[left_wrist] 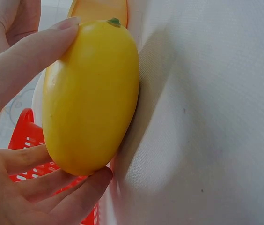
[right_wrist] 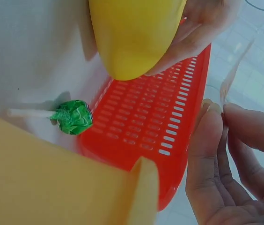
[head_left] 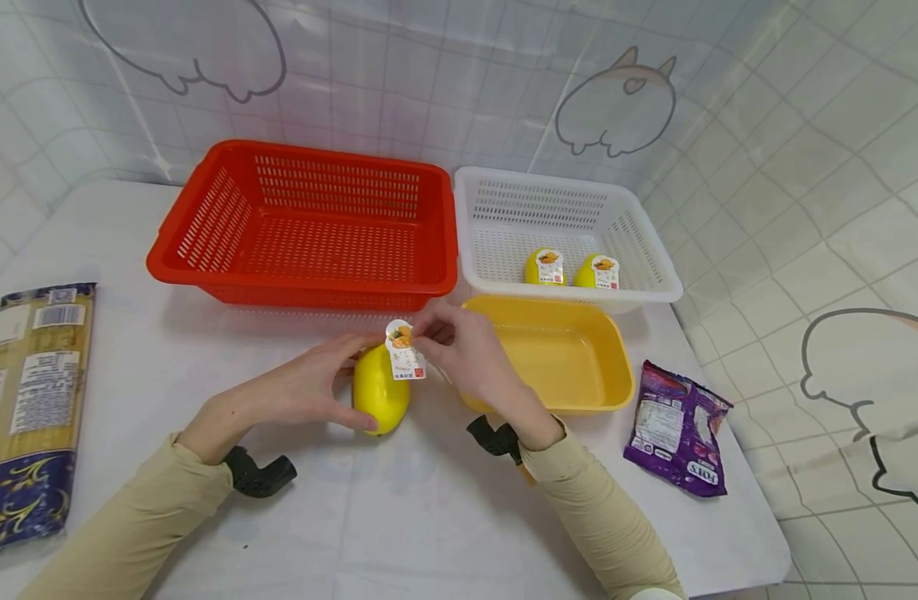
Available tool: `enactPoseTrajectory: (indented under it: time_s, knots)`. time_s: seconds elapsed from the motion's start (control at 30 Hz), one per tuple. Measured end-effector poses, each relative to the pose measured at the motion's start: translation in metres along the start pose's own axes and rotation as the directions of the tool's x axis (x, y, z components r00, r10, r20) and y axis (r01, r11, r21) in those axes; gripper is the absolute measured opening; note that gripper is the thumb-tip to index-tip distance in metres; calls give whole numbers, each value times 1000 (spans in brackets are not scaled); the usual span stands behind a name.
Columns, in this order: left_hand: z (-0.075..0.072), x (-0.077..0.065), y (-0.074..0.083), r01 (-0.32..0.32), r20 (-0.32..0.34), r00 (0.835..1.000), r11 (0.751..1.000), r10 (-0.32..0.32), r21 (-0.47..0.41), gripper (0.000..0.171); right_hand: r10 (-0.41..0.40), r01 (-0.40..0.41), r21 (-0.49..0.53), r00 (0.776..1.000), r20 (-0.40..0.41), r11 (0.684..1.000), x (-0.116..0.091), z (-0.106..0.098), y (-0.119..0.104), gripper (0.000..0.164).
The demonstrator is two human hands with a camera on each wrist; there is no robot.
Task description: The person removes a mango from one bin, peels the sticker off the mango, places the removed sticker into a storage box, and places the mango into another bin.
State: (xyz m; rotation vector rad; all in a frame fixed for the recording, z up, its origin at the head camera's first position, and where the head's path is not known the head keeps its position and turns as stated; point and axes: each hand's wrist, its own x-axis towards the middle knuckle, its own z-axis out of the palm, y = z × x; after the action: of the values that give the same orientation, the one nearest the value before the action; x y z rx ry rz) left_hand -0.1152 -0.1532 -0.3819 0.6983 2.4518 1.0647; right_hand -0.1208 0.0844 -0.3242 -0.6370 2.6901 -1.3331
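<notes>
Yellow fruit (head_left: 376, 396) is smooth, oval and green-tipped at one end.

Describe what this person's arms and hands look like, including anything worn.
The left sleeve and right sleeve are long, plain beige and lightly creased, ending near the wrists. A curved black fitting shows by each cuff. The left hand and right hand are ungloved.

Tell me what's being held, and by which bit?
The left grip holds the yellow fruit near both ends; the right grip pinches a label by its edge.
</notes>
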Motion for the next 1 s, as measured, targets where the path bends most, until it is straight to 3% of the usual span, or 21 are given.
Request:
enactPoseTrajectory:
  time_s: [0.47,0.87,1.0]
  knots:
    - [0,0,1,14,4,1000,1000,-14,-2,110,54,-54,29,998,18,998,1,-6,0,13]
    - [2,-1,1,-4,2,1000,1000,4,-3,108,12,-13,16,997,78,1000,5,-17,-1,11]
    - [1,-2,2,-13,-5,1000,1000,13,16,106,33,-35,22,995,95,999,6,-23,-1,12]
